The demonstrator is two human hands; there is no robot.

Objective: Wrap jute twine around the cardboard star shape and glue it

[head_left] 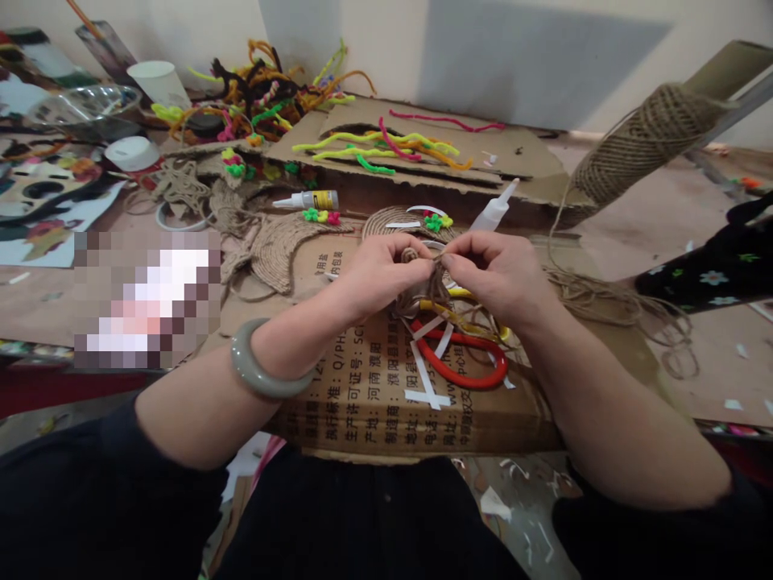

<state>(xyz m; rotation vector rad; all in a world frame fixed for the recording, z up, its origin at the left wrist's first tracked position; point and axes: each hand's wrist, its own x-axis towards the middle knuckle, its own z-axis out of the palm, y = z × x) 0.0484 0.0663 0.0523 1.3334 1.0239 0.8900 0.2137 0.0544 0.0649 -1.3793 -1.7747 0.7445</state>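
My left hand [395,270] and my right hand [495,270] meet over the cardboard, thumbs and fingers pinched on a small piece of brown jute twine [438,282] between them. Part of that twine is hidden behind the fingers. Just below lie red-handled scissors [465,374], partly covered by white strips [430,374]. Behind my hands sits a coiled-twine shape [386,224] with small green and yellow flowers [436,221]. To the left is a crescent of glued twine [274,254]. A white glue bottle [492,211] stands tilted behind my right hand.
Printed cardboard [362,403] lies beneath the work. A large twine spool [649,141] leans at right, its loose twine [640,310] trailing below. Pipe cleaners [386,149] lie on cardboard at the back. A small yellow-labelled glue bottle [307,200] and a paper cup [158,84] are at left.
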